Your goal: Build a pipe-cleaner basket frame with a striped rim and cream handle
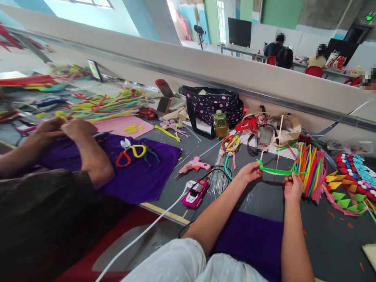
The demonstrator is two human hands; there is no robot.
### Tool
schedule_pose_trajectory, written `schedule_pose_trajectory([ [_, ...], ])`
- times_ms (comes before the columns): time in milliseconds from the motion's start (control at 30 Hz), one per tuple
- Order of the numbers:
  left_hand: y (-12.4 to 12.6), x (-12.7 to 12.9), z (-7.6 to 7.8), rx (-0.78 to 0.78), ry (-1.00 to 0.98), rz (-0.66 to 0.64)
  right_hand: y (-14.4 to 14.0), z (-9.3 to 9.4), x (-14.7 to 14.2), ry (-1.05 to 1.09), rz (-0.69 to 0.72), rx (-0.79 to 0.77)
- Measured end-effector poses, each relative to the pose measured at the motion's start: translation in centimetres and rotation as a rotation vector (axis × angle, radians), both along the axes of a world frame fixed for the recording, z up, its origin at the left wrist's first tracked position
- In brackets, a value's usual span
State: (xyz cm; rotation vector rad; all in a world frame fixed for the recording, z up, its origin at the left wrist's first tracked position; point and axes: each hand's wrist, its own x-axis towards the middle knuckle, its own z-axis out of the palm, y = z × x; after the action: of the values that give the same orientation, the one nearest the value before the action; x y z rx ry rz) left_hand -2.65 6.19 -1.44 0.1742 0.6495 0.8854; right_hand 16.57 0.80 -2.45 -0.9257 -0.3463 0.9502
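Note:
My left hand (pixel 252 172) and my right hand (pixel 293 188) hold a thin frame (pixel 276 171) up above the table between them. A bright green strip runs along its lower bar, and pale thin rods rise from it. The fingers of my left hand pinch the left corner. My right hand grips the right corner, where a green end sticks out sideways. Close to my right hand lies a bundle of colourful pipe cleaners (pixel 311 170). A purple cloth (pixel 249 239) lies below my arms. Left of my forearm are a pink glue gun (pixel 194 166) and a magenta toy-car-shaped box (pixel 195 193).
Behind my hands stand a dotted bag (pixel 216 105), a bottle (pixel 221 124) and a beige bag (pixel 289 125). Scissors (pixel 231 143) rest upon wires (pixel 219 176). At left, a co-worker's hands (pixel 70 127) work over another purple cloth (pixel 147 172). A white cable (pixel 141 239) crosses the table edge.

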Motion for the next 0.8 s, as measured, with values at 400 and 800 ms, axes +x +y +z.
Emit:
schedule_pose_trajectory([
  [400, 0.09, 0.83, 0.24, 0.087, 0.165, 0.100, -0.20, 0.57, -0.41, -0.042, -0.028, 0.047],
  [800, -0.45, 0.67, 0.88, 0.349, 0.455, 0.223, -0.15, 0.25, -0.36, -0.172, -0.134, 0.045],
])
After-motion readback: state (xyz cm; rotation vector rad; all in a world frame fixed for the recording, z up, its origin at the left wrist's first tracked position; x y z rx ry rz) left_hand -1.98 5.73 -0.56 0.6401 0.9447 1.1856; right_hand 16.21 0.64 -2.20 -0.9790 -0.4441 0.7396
